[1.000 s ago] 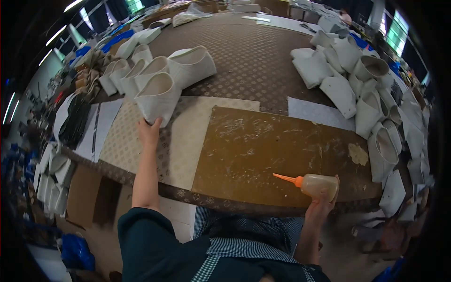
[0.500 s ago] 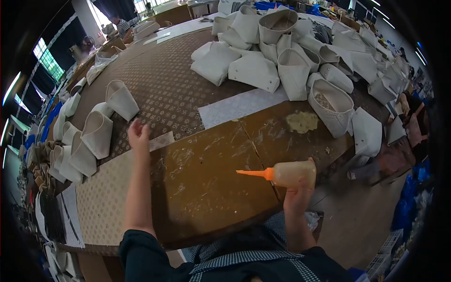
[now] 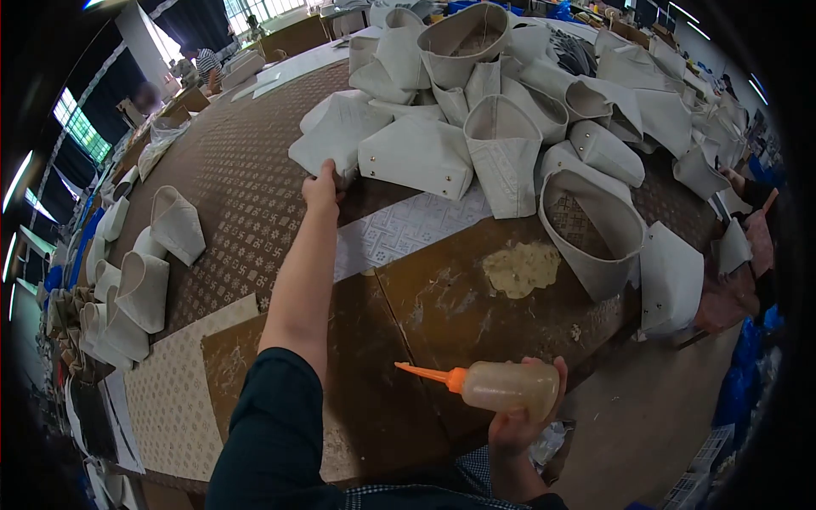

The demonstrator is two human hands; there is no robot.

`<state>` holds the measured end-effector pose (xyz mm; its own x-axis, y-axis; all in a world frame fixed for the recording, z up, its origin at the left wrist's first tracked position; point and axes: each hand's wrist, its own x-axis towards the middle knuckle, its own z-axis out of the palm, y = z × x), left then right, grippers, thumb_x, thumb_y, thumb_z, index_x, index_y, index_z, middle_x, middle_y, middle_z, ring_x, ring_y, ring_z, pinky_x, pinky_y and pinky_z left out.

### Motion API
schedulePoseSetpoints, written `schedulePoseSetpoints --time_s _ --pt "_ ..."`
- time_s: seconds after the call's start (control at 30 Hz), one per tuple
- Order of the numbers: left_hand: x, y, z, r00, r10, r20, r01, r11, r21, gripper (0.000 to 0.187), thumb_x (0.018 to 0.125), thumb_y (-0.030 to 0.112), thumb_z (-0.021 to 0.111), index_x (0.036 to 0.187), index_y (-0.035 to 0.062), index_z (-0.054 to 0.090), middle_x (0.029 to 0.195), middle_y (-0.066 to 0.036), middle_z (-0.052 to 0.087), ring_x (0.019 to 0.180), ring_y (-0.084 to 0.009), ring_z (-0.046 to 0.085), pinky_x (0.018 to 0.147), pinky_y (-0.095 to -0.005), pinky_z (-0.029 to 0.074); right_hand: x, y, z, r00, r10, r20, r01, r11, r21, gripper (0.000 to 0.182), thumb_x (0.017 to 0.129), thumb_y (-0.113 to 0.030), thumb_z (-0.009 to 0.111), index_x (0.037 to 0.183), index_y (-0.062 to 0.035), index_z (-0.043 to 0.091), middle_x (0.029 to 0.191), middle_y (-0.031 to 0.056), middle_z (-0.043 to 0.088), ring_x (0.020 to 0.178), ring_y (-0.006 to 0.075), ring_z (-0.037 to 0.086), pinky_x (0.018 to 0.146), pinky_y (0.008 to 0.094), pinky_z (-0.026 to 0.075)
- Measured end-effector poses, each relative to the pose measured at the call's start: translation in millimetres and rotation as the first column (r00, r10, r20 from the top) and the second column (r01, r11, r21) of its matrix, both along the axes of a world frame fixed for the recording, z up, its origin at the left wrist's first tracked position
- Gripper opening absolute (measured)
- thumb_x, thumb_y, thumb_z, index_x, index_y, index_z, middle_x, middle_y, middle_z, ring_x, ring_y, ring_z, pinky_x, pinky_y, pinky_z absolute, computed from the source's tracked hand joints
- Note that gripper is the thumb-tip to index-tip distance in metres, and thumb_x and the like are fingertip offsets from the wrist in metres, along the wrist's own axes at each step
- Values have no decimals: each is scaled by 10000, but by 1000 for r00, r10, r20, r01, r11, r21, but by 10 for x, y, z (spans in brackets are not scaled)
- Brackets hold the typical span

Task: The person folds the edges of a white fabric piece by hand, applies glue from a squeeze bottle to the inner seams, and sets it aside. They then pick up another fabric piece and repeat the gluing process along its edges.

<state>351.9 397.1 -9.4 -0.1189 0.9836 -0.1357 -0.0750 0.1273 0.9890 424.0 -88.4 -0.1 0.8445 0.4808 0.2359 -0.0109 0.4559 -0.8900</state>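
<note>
My left hand (image 3: 323, 184) reaches out to the near edge of a white bag body (image 3: 340, 132) at the left front of the pile. Its fingers are closed at that edge, part of the grip being hidden. In my right hand (image 3: 520, 421) lies a squeeze bottle (image 3: 510, 387) of cloudy, pale yellowish liquid, its orange nozzle (image 3: 429, 372) pointing left. Beside the reached-for piece is another white bag body (image 3: 416, 157) with metal studs along its base.
More white bag bodies (image 3: 501, 153) are heaped behind the brown board (image 3: 340, 374), which carries a dried pale patch (image 3: 520, 269). A row of similar pieces (image 3: 140, 293) stands at left. Another person's hand (image 3: 738, 183) is at the right edge.
My left hand has moved forward and right, from beside the left row to the bag body at the pile. The bottle in my right hand has come lower and slightly left in view.
</note>
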Motion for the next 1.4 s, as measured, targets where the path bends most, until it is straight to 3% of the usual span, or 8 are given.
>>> schedulePoseSetpoints --time_s 0.13,0.57,0.7,0.8,0.93,1.03,1.2,1.4 --pt "-341 -27 -108 997 -57 54 52 994 96 263 829 226 733 962 67 571 864 -31 583 788 -157 582 633 -342 506 10 -2 -2 998 30 -46 -26 997 77 884 834 -410 693 1490 -51 223 1285 156 509 1157 275 537 1014 433 463" --pt "-3074 -2577 491 961 188 -203 -47 836 547 191 920 94 642 1091 19 600 1028 -42 619 929 -121 573 804 -266 453 122 -13 -117 977 97 -190 -46 966 255 716 884 -220 657 1472 -29 294 1334 119 476 1213 257 519 1020 426 455" --pt "-3310 -3637 471 697 335 -634 466 460 756 248 830 27 685 1068 41 616 1163 -130 593 1124 -302 552 952 -391 453 -74 -98 -36 956 169 -240 -91 947 307 697 900 -204 639 1477 -29 289 1320 123 491 1184 247 542 994 418 486" --pt "-3471 -4261 436 557 210 -804 622 536 571 383 724 47 722 1097 81 638 1385 -164 467 1340 -375 392 1107 -471 320 -230 -275 -49 943 231 -241 -155 942 297 702 905 -214 645 1477 -25 285 1309 126 500 1172 244 552 990 414 493" --pt "-3541 -4522 237 880 -36 -473 314 791 525 777 876 389 637 1486 47 297 1481 -202 372 1409 -333 309 1138 -463 263 -338 -438 -34 942 275 -194 -219 938 267 729 903 -250 671 1474 -15 284 1291 124 515 1163 239 558 993 411 493" --pt "-3482 -4397 137 950 -134 -283 257 851 459 758 956 444 528 1514 29 227 1505 -214 336 1394 -305 344 1131 -427 280 -373 -502 2 936 301 -183 -247 931 269 737 898 -257 686 1470 -9 292 1274 121 530 1161 235 560 996 407 491" --pt "-2978 -4205 290 969 -46 -244 132 927 350 501 962 198 578 1399 -14 452 1340 -135 538 1188 -185 522 1028 -314 393 -438 -561 62 940 293 -172 -241 931 273 713 889 -213 691 1463 -16 317 1271 117 534 1164 235 558 1005 406 484" --pt "-2902 -4124 327 975 -199 -96 218 932 288 394 919 181 650 1262 -6 597 1186 -77 626 1052 -142 567 935 -286 435 -484 -614 145 968 224 -116 -195 955 222 691 857 -63 668 1465 -50 339 1329 109 495 1193 225 533 1016 395 475"
